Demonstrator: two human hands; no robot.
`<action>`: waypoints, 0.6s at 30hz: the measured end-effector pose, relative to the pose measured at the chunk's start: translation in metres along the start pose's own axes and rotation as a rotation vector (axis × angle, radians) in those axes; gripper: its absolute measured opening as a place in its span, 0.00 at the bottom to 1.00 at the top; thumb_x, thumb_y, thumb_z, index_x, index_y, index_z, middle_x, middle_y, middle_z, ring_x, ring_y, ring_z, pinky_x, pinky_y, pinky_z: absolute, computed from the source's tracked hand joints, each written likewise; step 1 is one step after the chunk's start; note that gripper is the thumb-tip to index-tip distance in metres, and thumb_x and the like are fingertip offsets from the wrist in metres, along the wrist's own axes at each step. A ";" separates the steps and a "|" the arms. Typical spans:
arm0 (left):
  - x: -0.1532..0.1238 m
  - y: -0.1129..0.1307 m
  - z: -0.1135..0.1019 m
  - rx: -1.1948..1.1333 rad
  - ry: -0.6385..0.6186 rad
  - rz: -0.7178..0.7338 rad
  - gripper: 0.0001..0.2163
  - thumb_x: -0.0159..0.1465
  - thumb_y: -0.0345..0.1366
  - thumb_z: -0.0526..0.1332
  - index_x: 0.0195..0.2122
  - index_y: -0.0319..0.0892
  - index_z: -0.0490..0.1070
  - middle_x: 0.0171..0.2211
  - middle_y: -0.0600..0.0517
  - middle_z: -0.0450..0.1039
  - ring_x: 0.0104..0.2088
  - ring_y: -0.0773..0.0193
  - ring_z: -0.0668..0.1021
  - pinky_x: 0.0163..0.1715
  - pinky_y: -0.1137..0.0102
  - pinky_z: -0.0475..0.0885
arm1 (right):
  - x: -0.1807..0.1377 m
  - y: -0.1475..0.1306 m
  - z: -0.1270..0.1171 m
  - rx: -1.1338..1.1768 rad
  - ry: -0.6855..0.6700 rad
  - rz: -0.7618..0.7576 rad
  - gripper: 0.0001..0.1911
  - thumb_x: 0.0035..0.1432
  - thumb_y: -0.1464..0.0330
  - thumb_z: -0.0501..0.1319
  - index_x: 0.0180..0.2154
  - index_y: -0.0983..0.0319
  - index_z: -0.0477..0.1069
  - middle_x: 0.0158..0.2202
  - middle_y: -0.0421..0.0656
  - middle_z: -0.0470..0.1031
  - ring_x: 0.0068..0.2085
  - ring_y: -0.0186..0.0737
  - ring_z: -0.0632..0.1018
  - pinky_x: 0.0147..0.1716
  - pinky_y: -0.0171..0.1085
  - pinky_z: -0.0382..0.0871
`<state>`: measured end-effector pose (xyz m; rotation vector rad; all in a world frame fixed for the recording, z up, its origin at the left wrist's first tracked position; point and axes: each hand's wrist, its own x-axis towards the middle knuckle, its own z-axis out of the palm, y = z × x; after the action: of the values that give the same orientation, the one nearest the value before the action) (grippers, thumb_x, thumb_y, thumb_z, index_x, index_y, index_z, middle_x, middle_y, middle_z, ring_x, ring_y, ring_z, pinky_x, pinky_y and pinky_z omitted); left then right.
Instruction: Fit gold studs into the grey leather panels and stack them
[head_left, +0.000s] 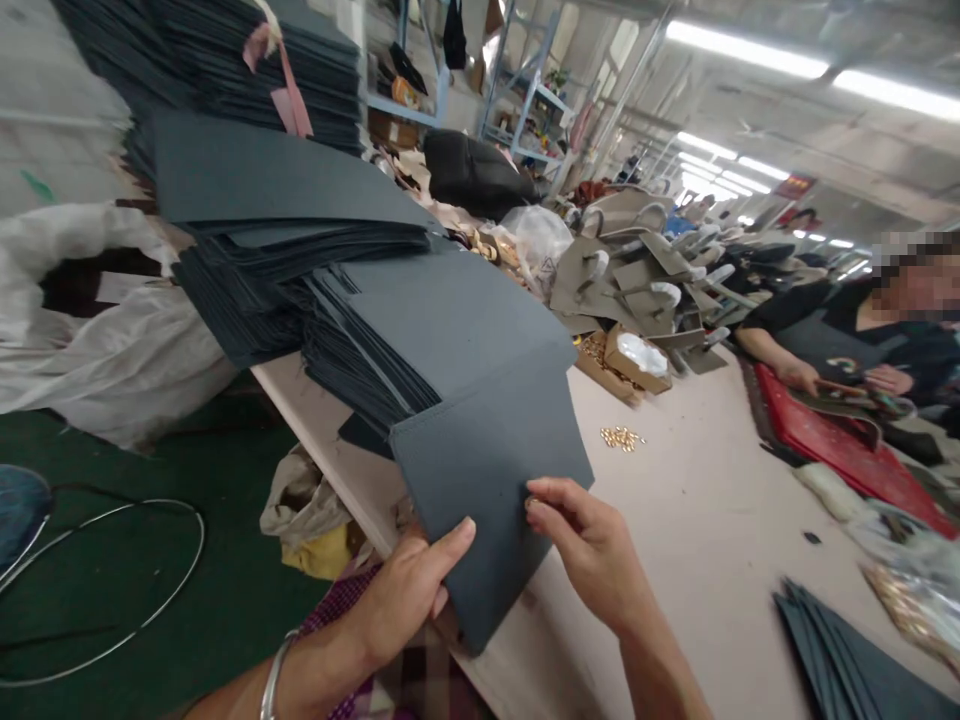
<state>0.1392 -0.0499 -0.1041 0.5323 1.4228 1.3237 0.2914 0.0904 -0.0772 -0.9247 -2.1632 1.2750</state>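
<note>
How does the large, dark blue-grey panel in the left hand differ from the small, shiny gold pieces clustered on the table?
The dark panel is one broad, dull sheet; the gold pieces are many, tiny and glinting. The panel is gripped by the left hand; the pieces lie loose on the pale table.
</note>
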 end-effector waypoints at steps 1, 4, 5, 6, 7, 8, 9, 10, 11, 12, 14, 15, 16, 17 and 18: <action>-0.001 -0.001 0.002 -0.008 -0.038 -0.017 0.21 0.60 0.57 0.59 0.27 0.41 0.70 0.18 0.59 0.62 0.17 0.71 0.59 0.17 0.75 0.54 | -0.005 0.012 0.004 0.114 0.026 0.096 0.12 0.59 0.60 0.63 0.38 0.61 0.74 0.32 0.42 0.76 0.33 0.38 0.77 0.34 0.36 0.73; -0.003 -0.003 0.005 0.021 -0.094 -0.072 0.21 0.59 0.56 0.60 0.24 0.41 0.68 0.18 0.58 0.61 0.19 0.70 0.60 0.18 0.75 0.56 | -0.017 0.031 0.012 0.336 0.061 0.258 0.15 0.54 0.57 0.66 0.33 0.63 0.73 0.27 0.41 0.76 0.30 0.37 0.77 0.33 0.36 0.73; -0.003 -0.002 0.006 0.049 -0.093 -0.076 0.21 0.59 0.55 0.60 0.23 0.41 0.68 0.17 0.58 0.61 0.19 0.69 0.61 0.19 0.74 0.56 | -0.020 0.033 0.013 0.361 0.066 0.268 0.15 0.53 0.58 0.67 0.32 0.63 0.74 0.27 0.41 0.76 0.29 0.36 0.77 0.32 0.35 0.73; -0.003 -0.002 0.006 0.074 -0.088 -0.079 0.21 0.59 0.55 0.61 0.23 0.41 0.68 0.18 0.58 0.61 0.19 0.69 0.61 0.19 0.74 0.57 | -0.022 0.033 0.013 0.372 0.068 0.265 0.14 0.53 0.58 0.67 0.32 0.63 0.75 0.26 0.40 0.76 0.29 0.35 0.76 0.32 0.34 0.72; -0.003 -0.002 0.007 0.087 -0.086 -0.084 0.20 0.58 0.55 0.61 0.24 0.41 0.70 0.19 0.57 0.64 0.20 0.69 0.63 0.19 0.74 0.58 | -0.022 0.032 0.013 0.373 0.066 0.256 0.13 0.53 0.59 0.67 0.32 0.63 0.75 0.26 0.40 0.76 0.28 0.34 0.76 0.31 0.33 0.71; -0.002 -0.002 0.007 0.085 -0.089 -0.090 0.20 0.58 0.55 0.61 0.28 0.40 0.72 0.21 0.56 0.66 0.21 0.68 0.64 0.19 0.74 0.58 | -0.023 0.031 0.013 0.368 0.059 0.247 0.12 0.53 0.60 0.67 0.32 0.63 0.76 0.25 0.39 0.75 0.28 0.33 0.75 0.31 0.33 0.70; -0.001 -0.003 0.008 0.070 -0.092 -0.101 0.20 0.58 0.55 0.62 0.32 0.40 0.73 0.24 0.55 0.69 0.22 0.67 0.66 0.19 0.74 0.59 | -0.023 0.030 0.012 0.358 0.047 0.240 0.11 0.53 0.61 0.67 0.32 0.63 0.76 0.25 0.39 0.75 0.27 0.33 0.74 0.30 0.32 0.70; 0.000 -0.005 0.009 0.049 -0.095 -0.112 0.20 0.57 0.55 0.62 0.35 0.40 0.74 0.26 0.54 0.71 0.23 0.66 0.68 0.19 0.74 0.60 | -0.023 0.030 0.012 0.346 0.031 0.237 0.10 0.53 0.62 0.66 0.32 0.63 0.76 0.25 0.39 0.75 0.27 0.32 0.74 0.30 0.32 0.69; 0.002 -0.007 0.009 0.029 -0.102 -0.123 0.21 0.57 0.55 0.61 0.38 0.41 0.74 0.28 0.53 0.73 0.25 0.65 0.70 0.20 0.74 0.61 | -0.023 0.030 0.012 0.334 0.014 0.237 0.09 0.53 0.63 0.66 0.32 0.63 0.76 0.25 0.38 0.74 0.27 0.32 0.73 0.29 0.31 0.68; 0.003 -0.010 0.009 0.017 -0.108 -0.127 0.22 0.58 0.56 0.61 0.39 0.40 0.74 0.29 0.53 0.73 0.26 0.64 0.71 0.20 0.74 0.63 | -0.023 0.030 0.013 0.324 -0.001 0.238 0.08 0.53 0.64 0.66 0.32 0.63 0.76 0.24 0.38 0.74 0.27 0.32 0.73 0.29 0.31 0.67; 0.005 -0.013 0.009 0.030 -0.112 -0.121 0.22 0.58 0.56 0.61 0.37 0.39 0.75 0.27 0.52 0.72 0.25 0.64 0.71 0.21 0.74 0.64 | -0.023 0.031 0.014 0.313 -0.011 0.235 0.08 0.53 0.64 0.65 0.32 0.63 0.76 0.24 0.38 0.73 0.27 0.32 0.72 0.29 0.31 0.66; 0.005 -0.013 0.009 0.046 -0.110 -0.117 0.22 0.58 0.56 0.60 0.36 0.39 0.75 0.27 0.52 0.72 0.25 0.64 0.72 0.21 0.74 0.65 | -0.023 0.032 0.015 0.311 -0.011 0.234 0.08 0.53 0.65 0.65 0.32 0.63 0.76 0.24 0.38 0.73 0.27 0.31 0.72 0.29 0.31 0.65; 0.005 -0.013 0.009 0.062 -0.110 -0.115 0.23 0.58 0.57 0.60 0.35 0.39 0.75 0.26 0.52 0.72 0.24 0.64 0.72 0.21 0.73 0.66 | -0.023 0.032 0.017 0.314 -0.007 0.237 0.08 0.53 0.65 0.65 0.32 0.63 0.76 0.23 0.38 0.72 0.26 0.31 0.71 0.28 0.31 0.65; 0.005 -0.012 0.009 0.078 -0.107 -0.116 0.23 0.59 0.57 0.60 0.35 0.39 0.76 0.26 0.52 0.72 0.24 0.64 0.72 0.21 0.73 0.67 | -0.023 0.032 0.018 0.322 -0.003 0.243 0.08 0.53 0.65 0.65 0.32 0.63 0.75 0.23 0.37 0.72 0.26 0.32 0.71 0.28 0.31 0.64; 0.004 -0.011 0.009 0.094 -0.101 -0.116 0.23 0.59 0.57 0.60 0.36 0.39 0.76 0.26 0.52 0.73 0.24 0.64 0.72 0.21 0.73 0.68 | -0.023 0.031 0.019 0.334 0.003 0.251 0.08 0.52 0.65 0.65 0.32 0.63 0.75 0.23 0.37 0.72 0.26 0.32 0.71 0.28 0.31 0.64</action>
<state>0.1496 -0.0454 -0.1143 0.5625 1.4158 1.1273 0.3040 0.0727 -0.1145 -1.0746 -1.7935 1.6890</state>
